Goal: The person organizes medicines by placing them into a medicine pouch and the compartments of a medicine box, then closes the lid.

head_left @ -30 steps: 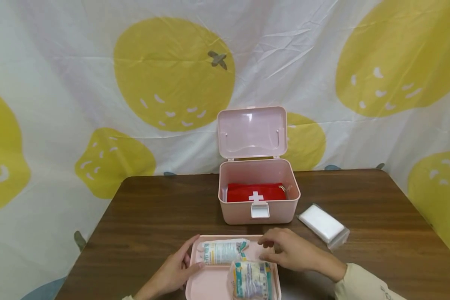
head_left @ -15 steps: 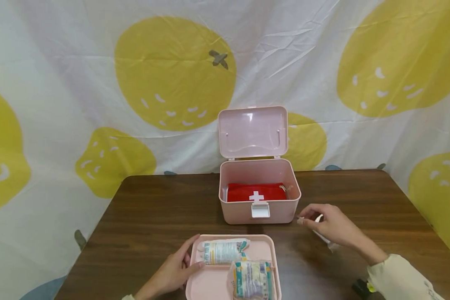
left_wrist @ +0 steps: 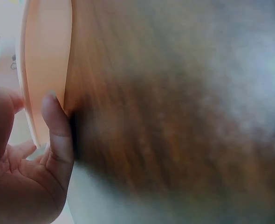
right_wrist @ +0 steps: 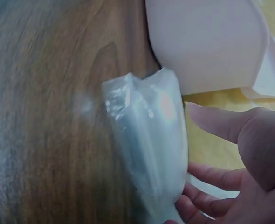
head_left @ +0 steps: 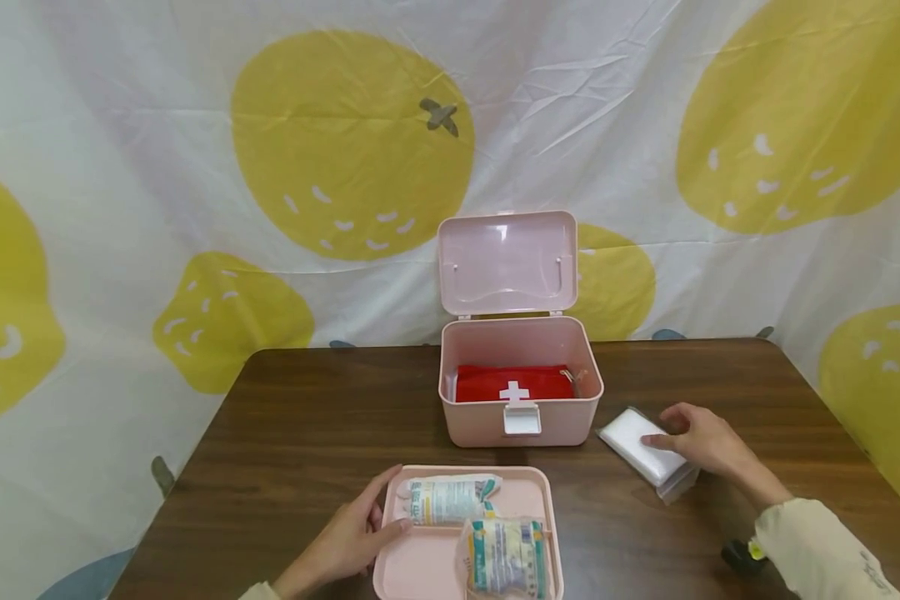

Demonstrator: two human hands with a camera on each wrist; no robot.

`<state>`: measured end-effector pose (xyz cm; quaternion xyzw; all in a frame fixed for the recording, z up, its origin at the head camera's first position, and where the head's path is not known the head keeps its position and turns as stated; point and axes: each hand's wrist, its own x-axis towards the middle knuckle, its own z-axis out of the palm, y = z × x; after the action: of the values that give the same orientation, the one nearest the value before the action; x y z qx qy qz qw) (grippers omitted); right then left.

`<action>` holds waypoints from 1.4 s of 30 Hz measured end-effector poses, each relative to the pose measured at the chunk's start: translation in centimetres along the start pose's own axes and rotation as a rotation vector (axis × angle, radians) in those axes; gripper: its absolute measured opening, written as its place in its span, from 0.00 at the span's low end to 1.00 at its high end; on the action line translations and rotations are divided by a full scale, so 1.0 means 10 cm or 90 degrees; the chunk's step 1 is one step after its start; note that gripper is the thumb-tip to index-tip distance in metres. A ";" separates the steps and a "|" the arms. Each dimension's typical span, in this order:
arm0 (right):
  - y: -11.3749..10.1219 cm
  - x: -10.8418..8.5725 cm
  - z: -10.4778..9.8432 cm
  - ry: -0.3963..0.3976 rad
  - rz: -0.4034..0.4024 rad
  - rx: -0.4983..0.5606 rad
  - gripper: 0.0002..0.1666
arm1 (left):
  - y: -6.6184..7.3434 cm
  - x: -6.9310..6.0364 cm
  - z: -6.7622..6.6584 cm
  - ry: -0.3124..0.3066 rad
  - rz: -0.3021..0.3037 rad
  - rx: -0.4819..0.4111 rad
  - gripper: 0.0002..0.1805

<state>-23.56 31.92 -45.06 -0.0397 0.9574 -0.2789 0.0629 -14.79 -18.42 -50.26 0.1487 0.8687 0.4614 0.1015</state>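
My left hand (head_left: 351,533) grips the left rim of a pink tray (head_left: 420,567), thumb over the edge and fingers outside it; the left wrist view shows the thumb (left_wrist: 58,126) against the tray wall. Two wrapped bandage packs lie in the tray: a long one (head_left: 450,500) at the back and a squarer one (head_left: 508,557) at front right. My right hand (head_left: 708,442) is at a white packet (head_left: 637,442) in a clear plastic bag, its thumb over the top. In the right wrist view, the fingertips meet the bag's (right_wrist: 151,135) edge, with thumb and fingers spread apart.
Behind the tray stands a pink first-aid box (head_left: 465,425), lid (head_left: 506,262) raised, with a red pouch (head_left: 487,383) bearing a white cross inside. A small black and yellow object (head_left: 742,557) lies near the right sleeve. A fruit-print cloth (head_left: 390,167) hangs behind the table.
My right hand has gone from the tray's right edge to the white packet, first over its left corner, then further right. The left hand stays on the tray.
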 end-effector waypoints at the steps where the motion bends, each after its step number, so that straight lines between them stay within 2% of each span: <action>1: 0.02 0.01 0.00 -0.009 0.007 -0.003 0.40 | 0.00 0.00 0.00 0.000 -0.002 0.002 0.40; 9: 0.08 0.04 0.04 -0.045 0.032 0.021 0.32 | 0.01 0.02 0.01 -0.005 -0.022 0.007 0.40; 20: 0.02 0.00 0.08 0.003 0.001 0.031 0.28 | 0.02 0.01 0.02 -0.002 -0.027 0.008 0.40; 25: -0.03 -0.04 0.10 0.004 -0.015 0.050 0.26 | 0.03 0.01 0.02 0.000 -0.024 0.011 0.40; 30: -0.16 -0.10 0.07 -0.023 -0.025 0.090 0.26 | 0.04 0.01 0.02 -0.002 -0.027 0.006 0.40; 35: -0.37 -0.19 0.03 -0.076 -0.039 0.166 0.25 | 0.06 0.02 -0.01 -0.011 -0.035 0.001 0.40; 42: -0.61 -0.30 0.03 -0.136 -0.090 0.196 0.23 | 0.08 0.02 -0.02 -0.014 -0.043 -0.003 0.40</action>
<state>-20.28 26.93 -41.73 -0.1259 0.8863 -0.4198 0.1495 -14.92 -18.01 -49.47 0.1243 0.8708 0.4583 0.1270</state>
